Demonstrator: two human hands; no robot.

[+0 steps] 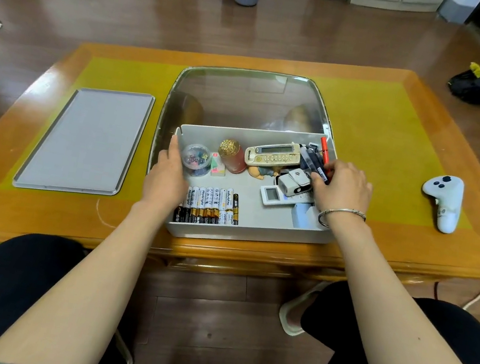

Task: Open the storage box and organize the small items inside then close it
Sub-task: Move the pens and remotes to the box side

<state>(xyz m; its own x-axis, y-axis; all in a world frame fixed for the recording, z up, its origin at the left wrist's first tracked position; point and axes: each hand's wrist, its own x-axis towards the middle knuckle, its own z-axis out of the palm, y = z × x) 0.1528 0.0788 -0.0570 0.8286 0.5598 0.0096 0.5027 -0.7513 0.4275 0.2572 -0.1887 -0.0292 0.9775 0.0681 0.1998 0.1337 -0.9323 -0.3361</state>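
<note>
The white storage box [242, 236] stands open at the table's near edge. Its grey lid [87, 137] lies flat to the left. Inside, a row of several batteries [212, 206] lines the front left, with a clear tub of clips [196, 158], a red jar with a gold cap [232, 155], a cream remote [273, 155], a white pouch [294, 183] and a small white display [271, 195]. My left hand [166, 179] holds the box's left wall. My right hand [342, 189] grips dark items and a red marker [323, 149] at the box's right end.
A clear plastic tub [247, 94] stands right behind the box. A white game controller [445, 200] lies on the table at the far right. The yellow mat [383, 136] covers the table top. Bins and a shoe are on the floor beyond.
</note>
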